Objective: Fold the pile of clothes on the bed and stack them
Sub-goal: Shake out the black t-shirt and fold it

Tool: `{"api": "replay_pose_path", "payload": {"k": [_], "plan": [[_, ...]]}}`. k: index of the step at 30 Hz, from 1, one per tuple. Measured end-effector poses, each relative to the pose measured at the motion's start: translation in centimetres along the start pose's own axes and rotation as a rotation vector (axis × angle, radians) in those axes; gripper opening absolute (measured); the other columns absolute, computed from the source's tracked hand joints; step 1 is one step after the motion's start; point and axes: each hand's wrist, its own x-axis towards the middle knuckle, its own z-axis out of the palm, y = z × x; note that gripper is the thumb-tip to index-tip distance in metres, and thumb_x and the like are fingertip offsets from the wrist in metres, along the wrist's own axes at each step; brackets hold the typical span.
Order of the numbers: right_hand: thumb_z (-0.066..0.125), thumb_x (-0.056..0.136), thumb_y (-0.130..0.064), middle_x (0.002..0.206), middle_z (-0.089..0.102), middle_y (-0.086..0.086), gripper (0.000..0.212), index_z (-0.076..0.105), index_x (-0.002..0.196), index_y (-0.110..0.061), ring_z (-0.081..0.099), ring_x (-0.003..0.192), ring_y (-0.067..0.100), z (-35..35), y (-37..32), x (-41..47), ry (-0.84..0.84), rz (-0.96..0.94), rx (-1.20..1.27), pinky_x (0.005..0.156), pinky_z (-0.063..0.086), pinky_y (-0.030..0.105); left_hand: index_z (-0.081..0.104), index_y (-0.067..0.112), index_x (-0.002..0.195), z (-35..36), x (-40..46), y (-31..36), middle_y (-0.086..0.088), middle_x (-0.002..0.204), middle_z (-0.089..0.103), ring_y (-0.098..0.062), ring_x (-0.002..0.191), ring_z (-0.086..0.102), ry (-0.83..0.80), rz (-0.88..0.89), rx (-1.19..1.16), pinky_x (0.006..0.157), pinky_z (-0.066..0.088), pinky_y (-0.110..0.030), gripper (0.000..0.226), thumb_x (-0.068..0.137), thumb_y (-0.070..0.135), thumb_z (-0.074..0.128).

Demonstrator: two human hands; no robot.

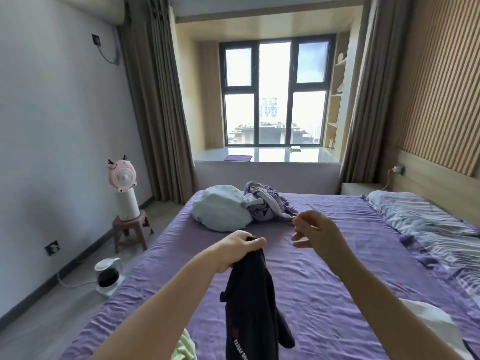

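Note:
My left hand (240, 249) grips the top edge of a black garment (250, 305) with white lettering near its hem; it hangs down over the purple bed sheet (324, 281). My right hand (315, 233) hovers to the right at about the same height, fingers loosely curled, holding nothing. A light green garment (185, 346) shows at the bottom edge under my left arm. A white piece of cloth (431, 323) lies at the lower right beside my right arm.
A pale blue cushion (220, 211) and a crumpled lilac bundle (267, 203) lie at the bed's far end. A patterned duvet (428, 229) runs along the right side. On the floor to the left are a stool with a pink fan (124, 183) and a kettle (109, 274).

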Motion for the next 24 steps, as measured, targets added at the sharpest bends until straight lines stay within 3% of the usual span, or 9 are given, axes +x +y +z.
{"api": "replay_pose_path", "payload": {"k": [3, 7, 9, 11, 13, 15, 18, 21, 24], "plan": [[0.068, 0.086, -0.016, 0.08, 0.063, 0.002, 0.013, 0.056, 0.089, -0.021, 0.065, 0.068, 0.007, 2.6, 1.6, -1.7, -0.13, -0.018, -0.134, 0.061, 0.057, 0.027, 0.053, 0.012, 0.077, 0.1, 0.3, 0.5, -0.005, 0.069, 0.052, -0.014, 0.059, 0.052, 0.125, -0.035, -0.256, 0.056, 0.043, -0.024, 0.028, 0.097, 0.031, 0.056], [0.079, 0.071, -0.045, 0.116, 0.053, -0.019, 0.06, 0.044, 0.119, -0.039, 0.052, 0.101, -0.01, 5.3, 4.2, -4.4, -0.138, -0.119, -0.3, 0.08, 0.039, 0.003, 0.054, 0.003, 0.094, 0.0, 0.5, 2.6, -0.011, 0.078, 0.056, -0.018, 0.063, 0.057, 0.217, -0.063, -0.505, 0.046, 0.053, -0.024, 0.02, 0.099, 0.023, 0.052], [0.078, 0.072, -0.039, 0.127, 0.041, -0.024, 0.081, 0.031, 0.139, -0.037, 0.042, 0.114, -0.009, 5.8, 4.9, -4.9, -0.1, -0.148, -0.385, 0.087, 0.028, -0.003, 0.052, -0.002, 0.109, 0.1, 0.4, 3.3, -0.016, 0.087, 0.057, -0.021, 0.067, 0.058, 0.248, -0.091, -0.651, 0.046, 0.055, -0.031, 0.021, 0.1, 0.017, 0.05], [0.074, 0.076, -0.02, 0.12, 0.051, -0.022, 0.071, 0.038, 0.133, -0.042, 0.05, 0.108, -0.003, 5.6, 5.1, -5.0, -0.007, -0.179, -0.406, 0.084, 0.031, -0.002, 0.052, -0.003, 0.108, -0.2, 0.1, 3.3, -0.017, 0.087, 0.058, -0.024, 0.068, 0.061, 0.237, -0.1, -0.819, 0.047, 0.057, -0.037, 0.018, 0.1, 0.012, 0.047], [0.07, 0.081, -0.011, 0.099, 0.067, -0.016, 0.046, 0.054, 0.108, -0.044, 0.063, 0.092, 0.007, 4.7, 4.6, -4.4, 0.065, -0.114, -0.302, 0.079, 0.045, 0.014, 0.054, -0.001, 0.099, -0.6, -0.5, 2.9, -0.014, 0.083, 0.061, -0.023, 0.066, 0.065, 0.211, -0.083, -0.855, 0.051, 0.057, -0.037, 0.012, 0.099, 0.009, 0.048], [0.068, 0.086, -0.012, 0.09, 0.072, -0.002, 0.02, 0.064, 0.098, -0.028, 0.066, 0.085, 0.015, 3.8, 3.5, -3.3, 0.051, -0.001, -0.134, 0.079, 0.049, 0.032, 0.053, 0.004, 0.106, -0.7, -0.8, 2.1, -0.01, 0.086, 0.064, -0.02, 0.067, 0.068, 0.29, 0.001, -0.561, 0.055, 0.058, -0.035, 0.014, 0.096, 0.014, 0.056], [0.06, 0.092, -0.014, 0.084, 0.066, 0.011, 0.012, 0.068, 0.091, -0.006, 0.057, 0.077, 0.018, 2.9, 1.6, -1.7, -0.017, 0.076, -0.002, 0.073, 0.045, 0.032, 0.06, 0.016, 0.11, -0.8, -1.3, 1.1, 0.001, 0.102, 0.062, -0.015, 0.089, 0.064, 0.49, 0.366, 0.005, 0.079, 0.057, -0.04, 0.028, 0.086, 0.024, 0.071], [0.052, 0.096, -0.014, 0.084, 0.065, 0.013, 0.022, 0.067, 0.099, 0.002, 0.058, 0.074, 0.019, 2.5, 0.0, -0.6, -0.167, 0.208, 0.229, 0.065, 0.049, 0.026, 0.067, 0.032, 0.111, -0.5, -2.2, 0.8, 0.015, 0.129, 0.05, -0.002, 0.124, 0.043, 0.216, 0.721, 0.295, 0.108, 0.036, -0.025, 0.039, 0.074, 0.036, 0.08], [0.052, 0.096, -0.016, 0.087, 0.069, 0.015, 0.024, 0.067, 0.103, 0.001, 0.065, 0.072, 0.021, 2.0, -0.8, -0.1, -0.263, 0.328, 0.343, 0.061, 0.054, 0.027, 0.063, 0.031, 0.123, 0.1, -2.4, 0.8, 0.013, 0.142, 0.039, -0.002, 0.135, 0.026, 0.09, 0.86, 0.649, 0.113, 0.018, -0.017, 0.058, 0.069, 0.044, 0.081]]}}
